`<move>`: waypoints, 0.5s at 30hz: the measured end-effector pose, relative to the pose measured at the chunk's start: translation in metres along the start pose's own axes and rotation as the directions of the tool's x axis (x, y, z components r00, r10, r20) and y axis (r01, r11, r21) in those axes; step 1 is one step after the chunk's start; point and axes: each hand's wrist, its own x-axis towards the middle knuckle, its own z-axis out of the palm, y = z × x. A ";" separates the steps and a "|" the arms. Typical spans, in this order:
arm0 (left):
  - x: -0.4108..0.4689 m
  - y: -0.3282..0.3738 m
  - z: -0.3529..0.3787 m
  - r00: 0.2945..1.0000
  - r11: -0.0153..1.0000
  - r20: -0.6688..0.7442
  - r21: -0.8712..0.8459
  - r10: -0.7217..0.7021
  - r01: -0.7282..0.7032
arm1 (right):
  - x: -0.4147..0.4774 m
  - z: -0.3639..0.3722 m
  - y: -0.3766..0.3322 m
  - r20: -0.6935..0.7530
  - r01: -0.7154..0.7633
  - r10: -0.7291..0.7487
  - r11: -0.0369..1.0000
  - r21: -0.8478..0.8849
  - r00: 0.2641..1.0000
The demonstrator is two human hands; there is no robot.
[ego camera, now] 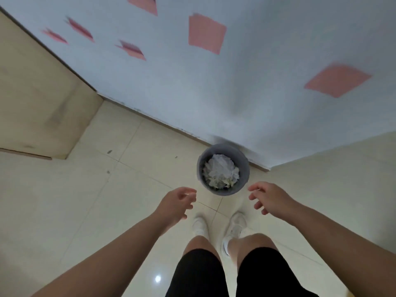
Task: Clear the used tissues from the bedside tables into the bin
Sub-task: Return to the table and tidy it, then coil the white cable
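Left hand (174,205), right hand (270,200) empty (fingers relaxed); bin (244,168) holds tissues (220,171).

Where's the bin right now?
In the head view the grey bin stands on the floor at the base of the white wall, just right of centre, beyond and between the left hand and right hand, holding crumpled tissues.

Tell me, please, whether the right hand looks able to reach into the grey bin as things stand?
Probably yes: the right hand hovers open and empty near the grey bin, with nothing between them. The bin has no lid, though crumpled tissues fill much of it.
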 end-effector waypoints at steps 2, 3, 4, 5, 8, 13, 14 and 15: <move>-0.059 0.007 -0.016 1.000 0.999 -0.015 -0.052 0.010 -0.010 | -0.053 -0.007 -0.026 0.039 0.023 -0.020 0.997 -0.078 0.999; -0.085 0.008 -0.024 0.999 0.996 -0.034 -0.089 0.009 -0.012 | -0.075 -0.011 -0.036 0.057 0.033 -0.027 0.993 -0.112 0.998; -0.108 0.009 -0.033 0.998 0.991 -0.065 -0.135 0.004 -0.013 | -0.094 -0.014 -0.046 0.066 0.040 -0.031 0.990 -0.138 0.997; -0.128 0.008 -0.041 0.994 0.983 -0.108 -0.181 -0.004 -0.016 | -0.111 -0.016 -0.055 0.073 0.046 -0.035 0.986 -0.160 0.997; -0.178 -0.002 -0.068 0.975 0.953 -0.223 -0.298 -0.019 -0.050 | -0.145 -0.017 -0.079 0.090 0.056 -0.041 0.984 -0.169 0.995; -0.241 -0.050 -0.113 0.951 0.915 -0.304 -0.398 -0.065 -0.065 | -0.175 0.011 -0.132 0.125 0.028 -0.048 0.987 0.161 0.991; -0.253 -0.062 -0.120 0.939 0.899 -0.333 -0.432 -0.083 -0.074 | -0.178 0.020 -0.150 0.131 0.037 -0.066 0.976 0.215 0.989; -0.264 -0.074 -0.126 0.922 0.874 -0.372 -0.477 -0.106 -0.092 | -0.179 0.031 -0.170 0.130 0.057 -0.088 0.973 0.225 0.988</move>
